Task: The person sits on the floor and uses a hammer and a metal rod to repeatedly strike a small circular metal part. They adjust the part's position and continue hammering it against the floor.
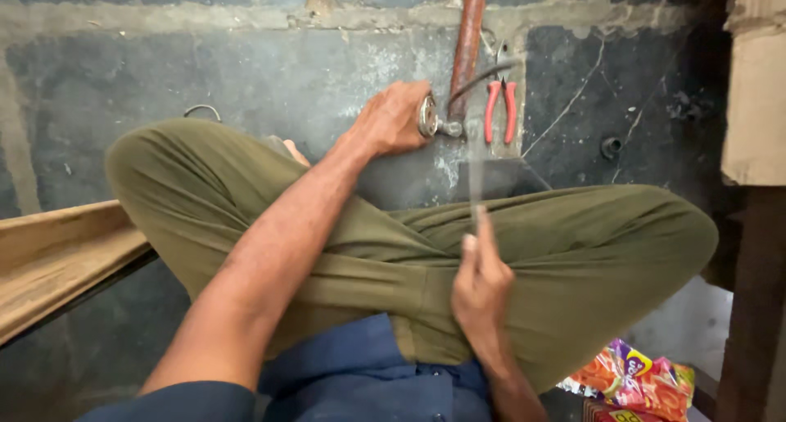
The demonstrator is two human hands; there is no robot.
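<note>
the person sits cross-legged on a dark concrete floor [205, 70], knees in olive trousers [589, 242] spread wide, seen from above. the left hand [391, 119] reaches forward past the left knee and is clenched around a round metal part [428, 116], pressing it down against the floor. a short metal stub sticks out of the part toward the right, just beside the foot of a rusty pipe [468, 37] that runs away toward the top of the view. the right hand [481, 283] sits nearer the body, over the right thigh, and grasps a thin flat metal strip [476, 172] between thumb and fingers; the strip is blurred and points forward, its far end near the round part. red-handled pliers [500, 109] lie on the floor just right of the pipe, with a dark cable curving over them. a wooden plank [57, 254] lies at the left edge, and bright snack wrappers [634, 377] sit at the lower right.
</note>
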